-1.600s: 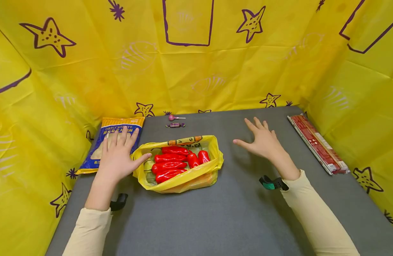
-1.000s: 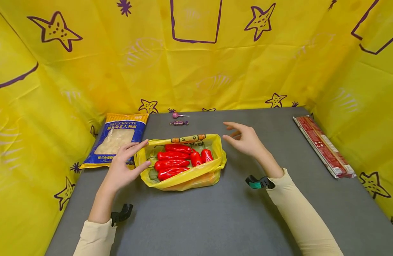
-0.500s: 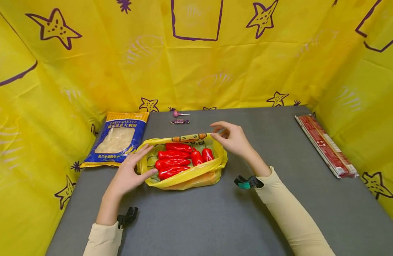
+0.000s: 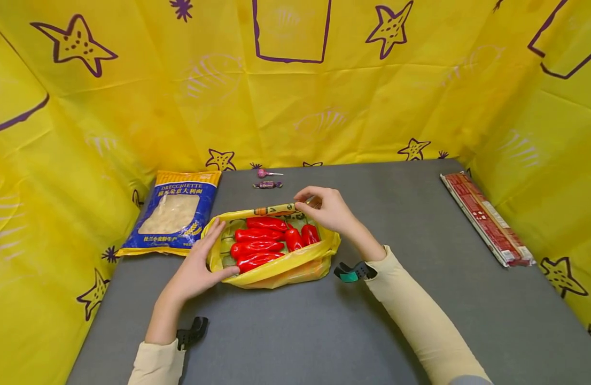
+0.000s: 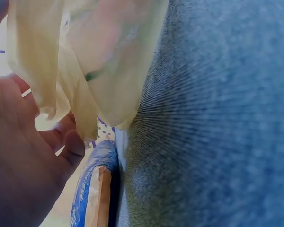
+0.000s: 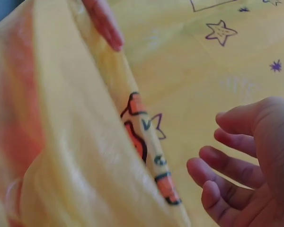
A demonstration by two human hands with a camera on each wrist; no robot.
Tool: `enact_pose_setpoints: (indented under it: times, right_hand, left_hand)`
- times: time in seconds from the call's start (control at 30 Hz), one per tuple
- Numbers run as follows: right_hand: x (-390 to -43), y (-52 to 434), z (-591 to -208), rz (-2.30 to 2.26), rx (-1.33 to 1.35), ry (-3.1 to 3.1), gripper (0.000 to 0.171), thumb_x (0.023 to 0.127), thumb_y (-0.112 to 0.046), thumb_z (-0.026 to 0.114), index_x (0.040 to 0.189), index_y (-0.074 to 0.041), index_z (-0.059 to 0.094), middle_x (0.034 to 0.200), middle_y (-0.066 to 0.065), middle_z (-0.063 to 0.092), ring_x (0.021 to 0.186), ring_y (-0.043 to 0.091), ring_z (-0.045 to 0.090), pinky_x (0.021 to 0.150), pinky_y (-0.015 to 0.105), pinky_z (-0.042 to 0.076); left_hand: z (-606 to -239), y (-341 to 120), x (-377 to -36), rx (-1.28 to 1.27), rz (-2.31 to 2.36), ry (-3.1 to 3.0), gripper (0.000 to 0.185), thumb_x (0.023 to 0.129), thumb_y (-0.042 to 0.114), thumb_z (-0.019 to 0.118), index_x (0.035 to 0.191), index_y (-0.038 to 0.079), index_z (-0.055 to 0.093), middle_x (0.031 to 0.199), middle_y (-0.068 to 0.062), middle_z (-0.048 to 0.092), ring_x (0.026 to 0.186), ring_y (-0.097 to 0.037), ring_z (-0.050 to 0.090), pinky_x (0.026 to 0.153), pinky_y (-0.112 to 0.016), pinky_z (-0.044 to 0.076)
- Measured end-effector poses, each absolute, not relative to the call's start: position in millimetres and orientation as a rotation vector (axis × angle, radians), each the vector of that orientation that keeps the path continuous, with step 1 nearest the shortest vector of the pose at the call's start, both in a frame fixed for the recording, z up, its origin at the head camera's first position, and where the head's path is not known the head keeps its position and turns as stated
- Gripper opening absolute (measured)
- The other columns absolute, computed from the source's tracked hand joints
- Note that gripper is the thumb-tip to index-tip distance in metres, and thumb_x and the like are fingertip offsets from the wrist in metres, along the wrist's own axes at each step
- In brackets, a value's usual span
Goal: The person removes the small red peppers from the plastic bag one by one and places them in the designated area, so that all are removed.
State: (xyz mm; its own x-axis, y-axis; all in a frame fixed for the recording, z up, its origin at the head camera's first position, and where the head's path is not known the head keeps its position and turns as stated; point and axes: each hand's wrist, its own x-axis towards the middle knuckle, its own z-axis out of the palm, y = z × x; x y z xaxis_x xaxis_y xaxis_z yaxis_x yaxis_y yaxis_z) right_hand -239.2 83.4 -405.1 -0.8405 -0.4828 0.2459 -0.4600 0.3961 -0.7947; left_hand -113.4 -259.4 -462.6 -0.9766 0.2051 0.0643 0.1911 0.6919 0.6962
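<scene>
Yellow bag (image 4: 276, 267) sits mid-table (image 4: 324, 331), mouth up, red peppers (image 4: 259, 241) inside. Left hand (image 4: 196, 270) is at bag's left end: fingers up along the left rim, thumb curled round the near edge, so grip is clamped on the bag. Left wrist view shows the thin yellow plastic (image 5: 85, 71) just beside the palm (image 5: 23, 156), blue pack edge below.

Right hand (image 4: 326, 208) is over bag's far-right rim, fingertips at the printed strip (image 4: 276, 209). In the right wrist view the fingers (image 6: 227, 170) are loosely curled beside the rim (image 6: 151, 156), small gap, nothing held; grip apart.

Blue pasta pack (image 4: 172, 216) lies left of the bag, near. Lollipop (image 4: 264, 172) & wrapped candy (image 4: 267, 185) behind the bag, near back wall. Long red pack (image 4: 485, 218) at right table edge, well apart.
</scene>
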Motion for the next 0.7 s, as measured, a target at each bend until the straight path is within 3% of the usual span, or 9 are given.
enact_pose_setpoints:
  times: [0.17,0.3,0.5,0.7]
  right_hand:
    - [-244.9,65.2,-399.4,-1.414,-0.926,2.555,0.017,0.102,-0.022,0.072,0.111,-0.009,0.079,0.103,0.003,0.078,0.081,0.024,0.073,0.075,0.033,0.059]
    - [-248.8,48.1,-394.8,-1.391,-0.955,2.509,0.015,0.103,-0.023,0.072,0.108,-0.012,0.08,0.102,0.002,0.077,0.083,0.026,0.073,0.077,0.032,0.059]
    - [-253.9,21.5,-389.2,-1.331,-0.956,2.483,0.014,0.102,-0.023,0.073,0.106,-0.011,0.079,0.094,0.004,0.077,0.075,0.019,0.068,0.07,0.027,0.055]
    - [-260.6,2.1,-400.4,-1.272,-0.968,2.325,0.018,0.103,-0.022,0.071,0.11,-0.007,0.08,0.094,0.012,0.078,0.073,0.035,0.073,0.063,0.025,0.051]
  left_hand:
    - [-465.3,-258.4,-112.9,0.339,1.144,2.849,0.121,0.08,0.047,0.092,0.172,0.019,0.019,0.18,-0.005,0.005,0.159,-0.05,0.017,0.118,-0.079,0.022]
    - [-466.2,-258.7,-111.6,0.31,1.115,2.837,0.127,0.078,0.051,0.093,0.173,0.022,0.013,0.18,-0.004,0.003,0.159,-0.05,0.016,0.118,-0.08,0.022]
    - [-467.0,-259.3,-109.9,0.292,1.076,2.827,0.132,0.078,0.055,0.091,0.173,0.022,0.006,0.18,-0.001,-0.003,0.16,-0.051,0.011,0.117,-0.081,0.019]
    - [-468.8,-259.4,-109.5,0.317,1.076,2.818,0.132,0.077,0.053,0.092,0.173,0.017,0.007,0.18,-0.002,-0.006,0.16,-0.052,0.008,0.118,-0.082,0.014]
